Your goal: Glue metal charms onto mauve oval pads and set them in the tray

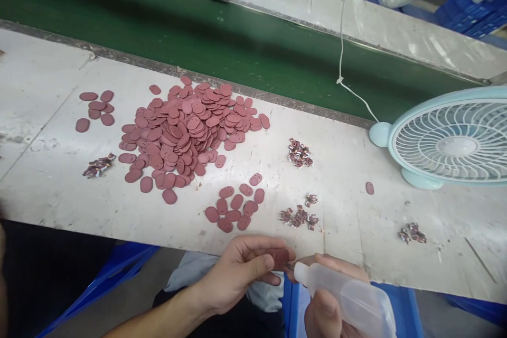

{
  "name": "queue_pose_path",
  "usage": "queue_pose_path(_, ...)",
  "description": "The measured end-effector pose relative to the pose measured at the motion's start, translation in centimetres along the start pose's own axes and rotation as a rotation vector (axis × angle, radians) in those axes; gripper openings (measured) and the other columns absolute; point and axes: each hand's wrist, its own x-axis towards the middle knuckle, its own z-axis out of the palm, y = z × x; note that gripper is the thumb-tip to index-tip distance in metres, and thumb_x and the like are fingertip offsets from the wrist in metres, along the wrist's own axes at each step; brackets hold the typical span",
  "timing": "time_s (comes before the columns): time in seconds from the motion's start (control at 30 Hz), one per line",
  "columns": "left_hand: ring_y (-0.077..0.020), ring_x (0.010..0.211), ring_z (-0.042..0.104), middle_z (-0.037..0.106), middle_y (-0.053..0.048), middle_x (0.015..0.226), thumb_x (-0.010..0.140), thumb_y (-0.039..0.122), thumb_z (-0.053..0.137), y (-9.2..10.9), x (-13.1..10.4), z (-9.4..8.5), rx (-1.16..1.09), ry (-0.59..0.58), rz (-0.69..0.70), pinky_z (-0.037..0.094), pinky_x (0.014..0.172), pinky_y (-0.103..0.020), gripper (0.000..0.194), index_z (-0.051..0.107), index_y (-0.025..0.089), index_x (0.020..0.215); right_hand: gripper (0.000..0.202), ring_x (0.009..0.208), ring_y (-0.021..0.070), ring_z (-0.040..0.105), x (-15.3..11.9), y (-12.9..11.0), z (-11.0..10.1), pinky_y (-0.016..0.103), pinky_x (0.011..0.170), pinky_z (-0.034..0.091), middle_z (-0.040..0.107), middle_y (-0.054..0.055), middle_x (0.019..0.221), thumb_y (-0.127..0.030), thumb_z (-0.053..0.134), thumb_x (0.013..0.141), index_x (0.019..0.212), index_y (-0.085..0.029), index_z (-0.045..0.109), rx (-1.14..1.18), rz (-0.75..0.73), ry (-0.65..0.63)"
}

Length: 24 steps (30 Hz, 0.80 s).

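Pinched between the thumb and fingers of my left hand (pixel 241 269) is a reddish-brown oval disc (pixel 280 258), held above the table's front edge. My right hand (pixel 328 301) is wrapped round a translucent white squeeze bottle (pixel 352 296), tilted so that its thin tip points left and meets or nearly meets the disc's right edge. A small group of similar discs (pixel 236 202) lies just beyond my left hand. Small brown and white pieces (pixel 300 216) lie beyond the bottle.
A large heap of oval discs (pixel 178 132) covers the table's middle. A light-blue fan (pixel 455 142) stands at right, its white cord crossing a green strip (pixel 277 58) behind the table. More small pieces (pixel 300 153) lie farther back. A blue bin (pixel 404 306) sits below the front edge.
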Motion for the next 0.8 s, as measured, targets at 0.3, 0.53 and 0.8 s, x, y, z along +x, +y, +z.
queue_pose_path(0.3,-0.0182,0.096,0.075,0.080,-0.010,0.111,0.083,0.034,0.080,0.0,0.0,-0.2,-0.015,-0.020,-0.011,0.059,0.072,-0.019,0.029,0.079,0.022,0.110,0.024,0.067,0.0273,0.063,1.7,-1.8,0.4,0.044,0.054,0.053,0.060,0.009,0.086,-0.041,0.051,0.098,0.119,-0.031,0.060,0.241,0.025,-0.076)
queue_pose_path(0.53,-0.0184,0.097,0.076,0.081,-0.012,0.111,0.083,0.033,0.081,-0.1,0.0,0.0,-0.003,0.000,-0.010,0.059,0.072,-0.019,0.030,0.079,0.021,0.110,0.026,0.070,0.0251,0.065,1.5,-2.1,0.7,0.041,0.061,0.053,0.066,0.005,0.085,-0.048,0.061,0.094,0.115,-0.032,0.063,0.146,-0.023,-0.032)
queue_pose_path(0.8,-0.0198,0.098,0.077,0.080,-0.011,0.113,0.086,0.031,0.078,0.4,0.0,0.3,-0.030,-0.037,-0.008,0.059,0.073,-0.019,0.027,0.078,0.022,0.111,0.025,0.060,0.0190,0.065,4.0,-1.4,-2.5,0.030,0.048,0.056,0.065,0.004,0.074,-0.045,0.062,0.091,0.105,-0.024,0.065,0.745,0.344,-0.116)
